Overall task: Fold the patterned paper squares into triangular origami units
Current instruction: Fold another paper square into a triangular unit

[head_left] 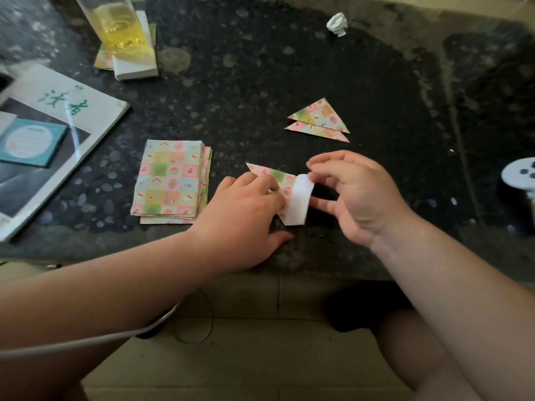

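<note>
1. The fingers (324, 162) of the right hand (359, 198) are curled. Thumb and forefinger pinch the top edge of the white flap (299, 198), and the other fingers hang loose beside it.
2. The left hand (246, 209) lies nearly flat, its fingertips (265, 185) pressing the sheet (276, 175) onto the table (260, 96). It grips nothing.
3. I see the sheet at centre frame, between the two hands and near the table's front edge. Its patterned part lies flat, and the flap curls upward with the white underside showing.
4. The stack (170, 180) of unfolded squares lies just left of the left hand. Two finished triangles (321, 120) overlap above and to the right of the sheet, apart from it.
5. I judge the paper thin, very light and limp. It will likely slide on the dark stone unless pinned, and any crease, right or wrong, will be permanent.
6. I would take hold at the flap's free edge or corner with a gentle pinch. I would keep the left fingertips close to the fold line so nothing shifts as the flap goes over.
7. At upper left a glass (115, 27) of yellow liquid stands well apart from the sheet. I would keep the paper away from it.
</note>
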A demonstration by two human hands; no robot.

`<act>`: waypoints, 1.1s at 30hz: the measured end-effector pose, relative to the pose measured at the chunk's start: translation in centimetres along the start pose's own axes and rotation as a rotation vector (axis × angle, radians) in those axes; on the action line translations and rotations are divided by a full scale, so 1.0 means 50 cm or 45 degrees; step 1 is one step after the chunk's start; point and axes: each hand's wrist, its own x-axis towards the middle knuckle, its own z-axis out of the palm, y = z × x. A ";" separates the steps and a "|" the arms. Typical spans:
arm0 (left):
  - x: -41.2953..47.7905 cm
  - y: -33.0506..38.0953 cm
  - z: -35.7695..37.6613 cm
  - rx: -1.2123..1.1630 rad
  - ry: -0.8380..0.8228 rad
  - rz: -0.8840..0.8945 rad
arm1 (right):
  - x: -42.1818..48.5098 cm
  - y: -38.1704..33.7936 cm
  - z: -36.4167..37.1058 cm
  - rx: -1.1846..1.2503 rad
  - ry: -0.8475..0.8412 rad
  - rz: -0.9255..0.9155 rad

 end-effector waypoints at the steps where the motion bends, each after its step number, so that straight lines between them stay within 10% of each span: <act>1: 0.001 -0.002 0.001 -0.013 0.002 -0.005 | -0.001 0.004 0.002 -0.018 -0.042 -0.018; 6: 0.001 -0.008 0.004 -0.042 0.001 -0.011 | -0.009 0.015 -0.024 -0.875 -0.331 -0.650; 11: -0.005 -0.008 0.005 -0.068 0.042 -0.019 | -0.008 0.014 -0.051 -1.279 -0.529 -0.625; 33: -0.016 -0.013 0.035 -0.006 0.283 0.133 | 0.008 0.045 -0.072 -1.527 -0.521 -0.662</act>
